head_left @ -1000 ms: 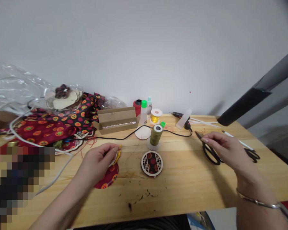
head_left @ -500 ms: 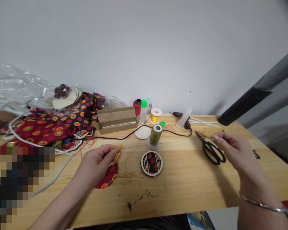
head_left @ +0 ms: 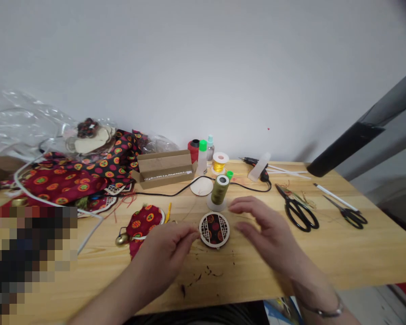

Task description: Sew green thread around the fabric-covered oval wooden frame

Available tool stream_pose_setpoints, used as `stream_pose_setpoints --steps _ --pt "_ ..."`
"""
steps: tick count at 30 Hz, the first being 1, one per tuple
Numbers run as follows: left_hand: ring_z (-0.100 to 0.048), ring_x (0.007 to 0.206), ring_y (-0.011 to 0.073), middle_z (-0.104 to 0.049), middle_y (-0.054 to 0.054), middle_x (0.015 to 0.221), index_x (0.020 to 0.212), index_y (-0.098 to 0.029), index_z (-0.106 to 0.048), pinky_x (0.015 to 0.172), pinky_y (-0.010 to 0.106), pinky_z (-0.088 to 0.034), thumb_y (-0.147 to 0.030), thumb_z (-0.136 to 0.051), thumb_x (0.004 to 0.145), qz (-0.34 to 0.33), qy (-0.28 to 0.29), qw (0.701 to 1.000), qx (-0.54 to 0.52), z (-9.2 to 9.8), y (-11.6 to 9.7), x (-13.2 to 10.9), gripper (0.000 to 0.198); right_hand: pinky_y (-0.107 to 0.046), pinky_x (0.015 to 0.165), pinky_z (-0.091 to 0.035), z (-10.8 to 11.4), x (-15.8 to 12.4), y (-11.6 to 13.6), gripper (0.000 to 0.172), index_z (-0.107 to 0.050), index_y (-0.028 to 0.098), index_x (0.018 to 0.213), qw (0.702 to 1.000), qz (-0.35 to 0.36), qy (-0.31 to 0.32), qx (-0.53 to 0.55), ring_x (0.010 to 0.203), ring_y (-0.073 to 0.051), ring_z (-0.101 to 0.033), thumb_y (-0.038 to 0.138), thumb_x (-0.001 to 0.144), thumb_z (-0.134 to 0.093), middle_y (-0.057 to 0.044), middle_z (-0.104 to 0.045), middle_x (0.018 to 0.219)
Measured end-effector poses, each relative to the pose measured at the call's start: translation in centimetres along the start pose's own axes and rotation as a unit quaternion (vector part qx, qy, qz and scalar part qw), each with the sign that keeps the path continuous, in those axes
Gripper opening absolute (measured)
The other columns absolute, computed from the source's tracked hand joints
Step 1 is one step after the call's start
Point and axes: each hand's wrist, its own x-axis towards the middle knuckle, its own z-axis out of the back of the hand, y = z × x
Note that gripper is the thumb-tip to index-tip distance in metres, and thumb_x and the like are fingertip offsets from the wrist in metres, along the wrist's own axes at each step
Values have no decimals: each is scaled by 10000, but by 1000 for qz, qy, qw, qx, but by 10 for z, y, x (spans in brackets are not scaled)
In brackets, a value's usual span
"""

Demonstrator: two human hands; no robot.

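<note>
My left hand (head_left: 165, 255) hovers just left of a round lattice-framed wooden ornament with dark patterned fabric (head_left: 214, 229), its fingertips bunched and holding nothing I can see. My right hand (head_left: 267, 230) is open just right of the ornament, with its fingers pointing towards it, not touching it. A red fabric pouch with orange circles (head_left: 144, 224) lies left of my left hand, a gold bell (head_left: 122, 240) at its edge. A yellow cord (head_left: 168, 212) lies beside the pouch. Behind the ornament stands an olive thread spool (head_left: 219, 190).
Two pairs of black-handled scissors (head_left: 299, 215) (head_left: 351, 217) lie on the wooden table (head_left: 325, 257) to the right. Behind are a cardboard box (head_left: 164, 169), a corded glue gun (head_left: 255, 162) and bottles. Patterned fabric (head_left: 64, 183) and plastic sheeting (head_left: 20, 117) pile up at left.
My left hand has let go of the pouch and moved right, leaving the pouch on the table further left. My right hand has moved left from the scissors to beside the ornament.
</note>
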Motion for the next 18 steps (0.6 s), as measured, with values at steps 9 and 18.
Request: stream_pose_setpoints --steps 9,18 --pt "-561 579 152 -619 8 608 635 -195 -584 536 249 -331 -227 -411 886 -37 60 997 18 -9 -3 -3 306 -310 840 -503 -47 -3 6 533 -414 270 1311 977 -43 161 132 940 -152 -609 158 831 -617 -59 -577 1188" --pt "-532 566 148 -584 -11 589 685 -200 -581 552 249 -335 -253 -413 892 -17 64 998 14 -11 -2 0 272 -275 794 -472 -41 0 11 175 -622 204 1011 987 -6 161 9 887 -158 -580 129 887 -524 -43 -641 955"
